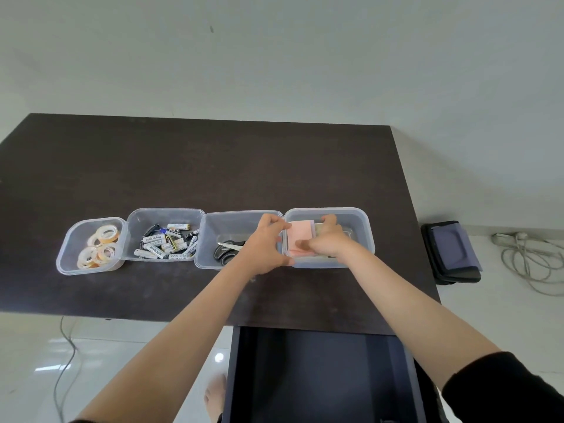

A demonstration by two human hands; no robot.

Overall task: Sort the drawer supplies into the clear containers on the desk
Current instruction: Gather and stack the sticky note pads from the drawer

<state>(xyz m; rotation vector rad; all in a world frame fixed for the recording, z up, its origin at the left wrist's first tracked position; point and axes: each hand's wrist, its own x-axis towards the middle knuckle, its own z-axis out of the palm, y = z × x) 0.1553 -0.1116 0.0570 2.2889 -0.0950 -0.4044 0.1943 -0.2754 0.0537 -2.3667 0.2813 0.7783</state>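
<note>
At the right end of the row of clear plastic tubs, in the rightmost container [363,236], lies a flat pink sticky-note pad [300,238]. The right hand [328,241] pinches it with curled fingers; the left hand [267,244] grips that tub's left rim. Left of it, smooth scissors [227,250].

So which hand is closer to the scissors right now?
Left. The left hand hovers over the container holding the scissors, just right of them. The right hand is farther right, in the next container, on the pink notes.
</note>
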